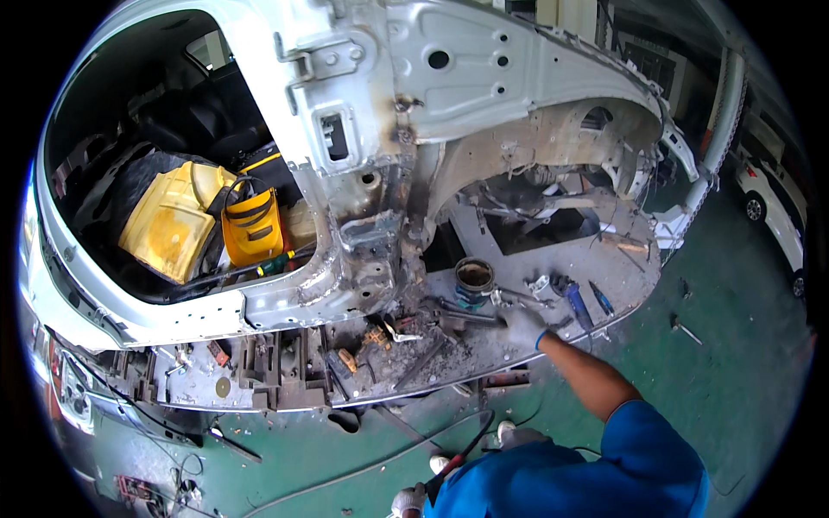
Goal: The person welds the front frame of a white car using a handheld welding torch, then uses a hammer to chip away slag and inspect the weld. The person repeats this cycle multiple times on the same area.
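My right hand (522, 328), in a pale glove, reaches over the grey metal platform. It is beside the ends of a grey metal tool (471, 317) and just below a pair of clamp-like pliers (525, 299). Its fingers are blurred, so a grip on either does not show. Low in view, my left hand (408, 501), also gloved, is closed around a black and red torch-like handle (445, 473) with a hose running from it. A sooty round can (474, 276) stands upright beyond my right hand. A blue cylindrical power tool (577, 304) lies to the right.
A stripped white car body (337, 198) rises over the platform, with a yellow container (255, 229) inside its door opening. Clamps and scraps (376, 337) litter the platform's near edge. A grey hose (363, 466) crosses the green floor. A hammer (686, 328) lies at right.
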Motion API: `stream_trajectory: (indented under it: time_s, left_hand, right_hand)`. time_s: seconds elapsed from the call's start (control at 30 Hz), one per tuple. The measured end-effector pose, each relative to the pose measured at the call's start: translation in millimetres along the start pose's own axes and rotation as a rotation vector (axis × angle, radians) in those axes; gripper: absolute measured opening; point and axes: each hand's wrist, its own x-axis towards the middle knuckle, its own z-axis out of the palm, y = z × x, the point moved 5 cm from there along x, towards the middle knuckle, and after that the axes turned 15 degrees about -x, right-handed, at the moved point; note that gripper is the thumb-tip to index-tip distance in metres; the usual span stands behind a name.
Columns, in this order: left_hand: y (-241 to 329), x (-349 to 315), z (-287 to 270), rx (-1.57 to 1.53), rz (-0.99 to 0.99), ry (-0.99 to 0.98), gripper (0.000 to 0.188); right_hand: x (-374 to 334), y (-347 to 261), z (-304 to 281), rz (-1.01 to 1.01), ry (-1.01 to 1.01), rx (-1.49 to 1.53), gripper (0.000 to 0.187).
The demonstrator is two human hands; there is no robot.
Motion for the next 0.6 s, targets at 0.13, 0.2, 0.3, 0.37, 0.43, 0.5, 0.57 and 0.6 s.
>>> stream_trajectory:
  time_s: [0.13, 0.2, 0.3, 0.37, 0.43, 0.5, 0.57, 0.6]
  left_hand:
    - [-7, 6, 8, -0.188, -0.23, 0.24, 0.061]
    - [3, -3, 8, -0.185, -0.213, 0.276, 0.062]
    - [24, -17, 2, -0.16, -0.278, 0.295, 0.062]
    - [55, -26, -6, -0.131, -0.308, 0.291, 0.062]
    - [97, -34, -16, -0.058, -0.304, 0.232, 0.063]
    - [125, -34, -16, 0.014, -0.276, 0.191, 0.063]
    - [155, -39, -20, 0.095, -0.292, 0.188, 0.063]
    - [171, -39, -21, 0.131, -0.277, 0.171, 0.063]
  right_hand:
    - [-77, 63, 167, 0.324, -0.492, -0.128, 0.053]
    - [-112, 91, 232, 0.343, -0.441, 0.062, 0.049]
    - [-140, 111, 268, 0.55, -0.583, 0.083, 0.052]
    - [-142, 132, 292, 0.56, -0.588, 0.051, 0.049]
    - [-129, 162, 319, 0.572, -0.553, 0.038, 0.046]
    - [-113, 190, 341, 0.58, -0.492, 0.038, 0.043]
    - [-72, 191, 326, 0.473, -0.375, 0.028, 0.034]
    - [-63, 200, 328, 0.462, -0.407, 0.005, 0.033]
